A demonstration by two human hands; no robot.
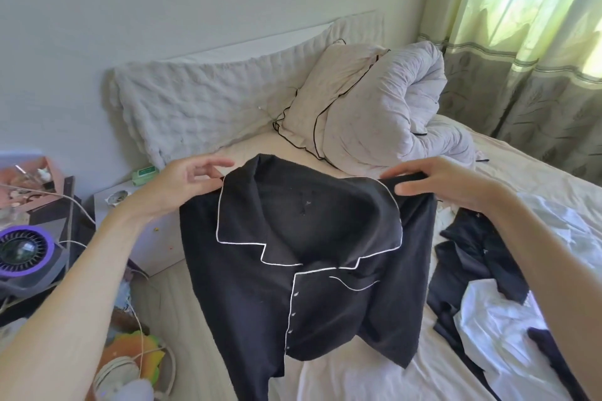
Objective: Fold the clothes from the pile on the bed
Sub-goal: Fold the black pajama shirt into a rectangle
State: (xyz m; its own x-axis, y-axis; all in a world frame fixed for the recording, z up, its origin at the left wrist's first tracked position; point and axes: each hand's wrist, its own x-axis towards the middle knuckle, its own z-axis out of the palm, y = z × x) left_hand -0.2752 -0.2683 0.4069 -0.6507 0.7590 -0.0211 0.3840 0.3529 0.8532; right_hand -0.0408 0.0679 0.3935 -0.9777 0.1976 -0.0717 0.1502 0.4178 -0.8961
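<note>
Black button-front pyjama shirt with white piping (303, 270) hangs in the air above the bed (527, 179), held up by its shoulders with the collar open toward the camera and the hem drooping down to the pale sheet. The left hand (182, 182) pinches the shirt's shoulder seam just beside the collar's white edge, thumb and forefinger closed on the cloth while the other fingers (211, 163) fan loosely above it. The right hand (439, 182) grips the opposite shoulder, thumb under and fingers curled over the fabric.

Beside the shirt, toward the right hand, lies the pile of dark and white clothes (495, 286), still tumbled together. Beyond the shirt's collar sits a rumpled pale duvet (391, 101) against a cream pillow with black piping (309, 107).

The step in hand looks like spreading the shirt out before folding: it is lifted and squared, not yet laid flat. The next move probably calls for lowering it front-down onto the bare sheet below the hem, keeping both shoulders level so the placket stays straight and the sleeves, which hang out of clear sight behind the body, fall outward.
</note>
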